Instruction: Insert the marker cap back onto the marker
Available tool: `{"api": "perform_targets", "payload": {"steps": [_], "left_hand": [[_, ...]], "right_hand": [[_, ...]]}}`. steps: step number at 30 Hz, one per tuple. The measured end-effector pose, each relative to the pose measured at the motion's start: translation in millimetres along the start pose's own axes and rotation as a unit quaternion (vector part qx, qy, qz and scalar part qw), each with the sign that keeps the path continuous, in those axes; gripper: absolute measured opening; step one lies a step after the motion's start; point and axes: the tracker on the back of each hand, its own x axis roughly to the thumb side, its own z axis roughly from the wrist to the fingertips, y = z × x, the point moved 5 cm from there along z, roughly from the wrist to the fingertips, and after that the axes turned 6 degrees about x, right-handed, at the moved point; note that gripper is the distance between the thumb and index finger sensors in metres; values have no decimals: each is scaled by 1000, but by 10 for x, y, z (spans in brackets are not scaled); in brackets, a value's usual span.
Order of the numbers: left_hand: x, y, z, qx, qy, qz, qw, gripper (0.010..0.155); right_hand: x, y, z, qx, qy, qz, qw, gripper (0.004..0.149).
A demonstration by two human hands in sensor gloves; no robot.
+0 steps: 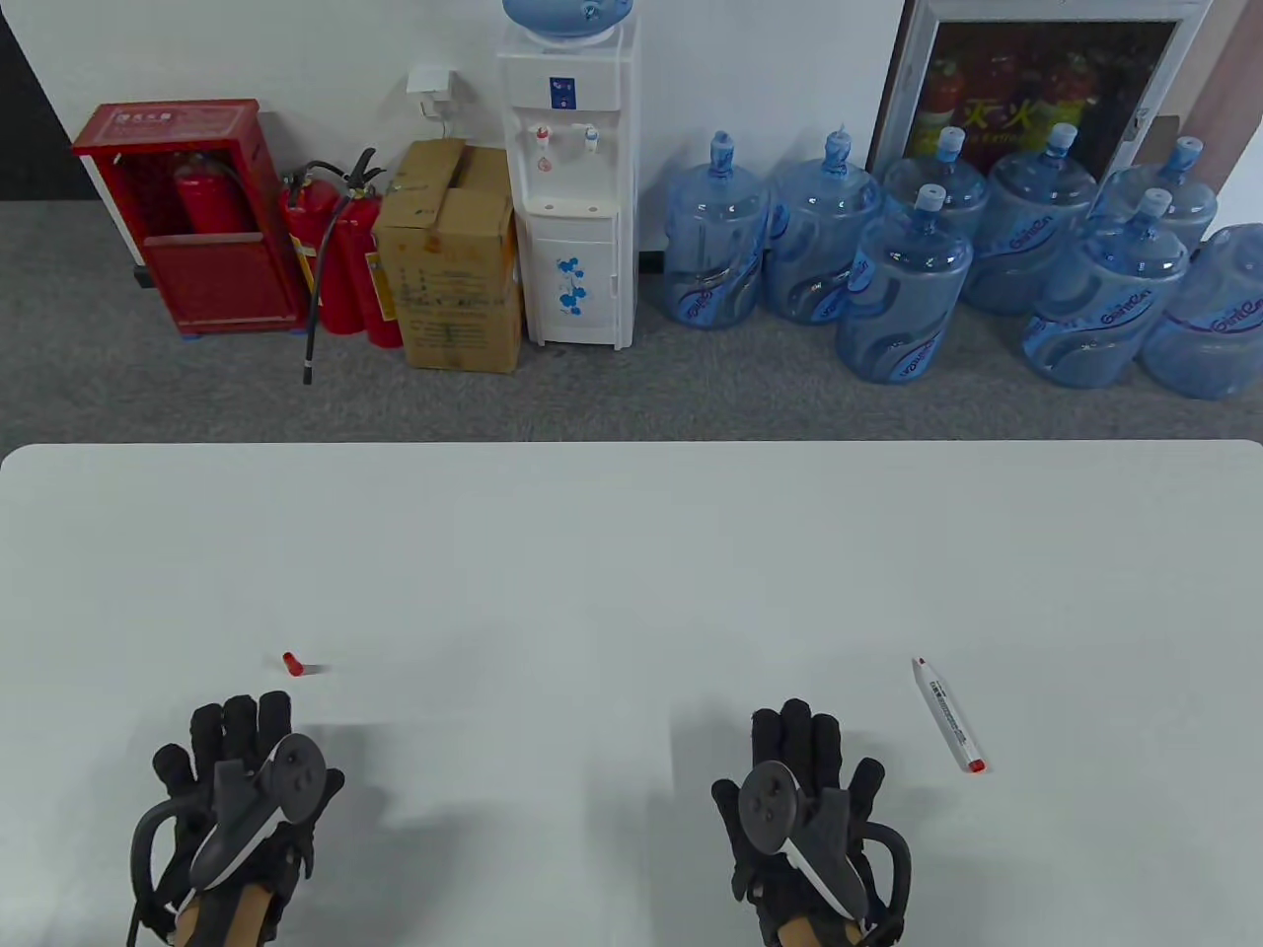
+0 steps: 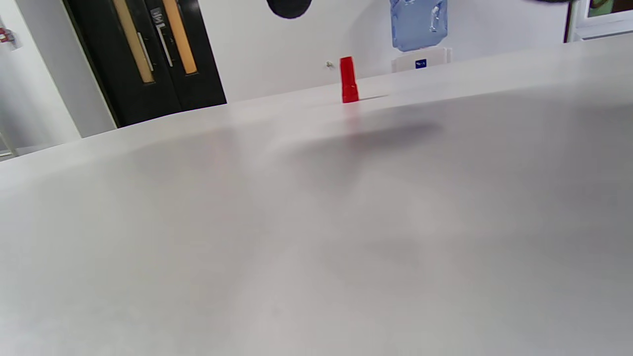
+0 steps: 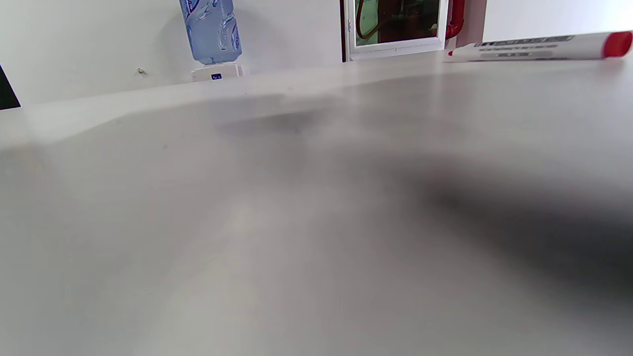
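Both hands lie flat on the table (image 1: 631, 552), fingers spread, holding nothing: left hand (image 1: 242, 779), right hand (image 1: 804, 789). Nothing is done yet. The marker (image 1: 948, 715) lies uncapped just right of the right hand; the cap (image 1: 292, 663) stands just beyond the left.

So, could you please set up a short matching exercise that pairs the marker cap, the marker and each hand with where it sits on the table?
Things:
1. marker cap
2. marker
3. left hand
4. right hand

Places or states:
A. lies on its side at the table's right
B. palm down, holding nothing, just nearer than the cap
C. stands upright at the table's left
D. palm down, holding nothing, left of the marker

Pairs: 1-C, 2-A, 3-B, 4-D
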Motion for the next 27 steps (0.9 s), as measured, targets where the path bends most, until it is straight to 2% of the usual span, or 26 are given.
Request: {"api": "perform_targets", "payload": {"steps": [6,9,11,15,22,27], "left_hand": [[-422,-22,120,15,-81,-59,995,90],[-474,-45,228,18,-91,-61,994,87],[-412,-141,358,39,-87,-31,995,84],[-236,-245,578,48,-68,23,996,80],[22,-184,959,36,-55,87,994,68],[89,-169,1081,31,-55,101,993,66]], "right_hand": [[-37,-3,0,5,-3,4,1000,79],[-55,1,9,7,-3,12,1000,79],[-70,-5,34,11,-4,16,1000,79],[-100,-21,73,18,-9,18,1000,79],[-150,-27,118,23,-16,21,999,79],[-143,-39,122,32,-15,21,999,79]]}}
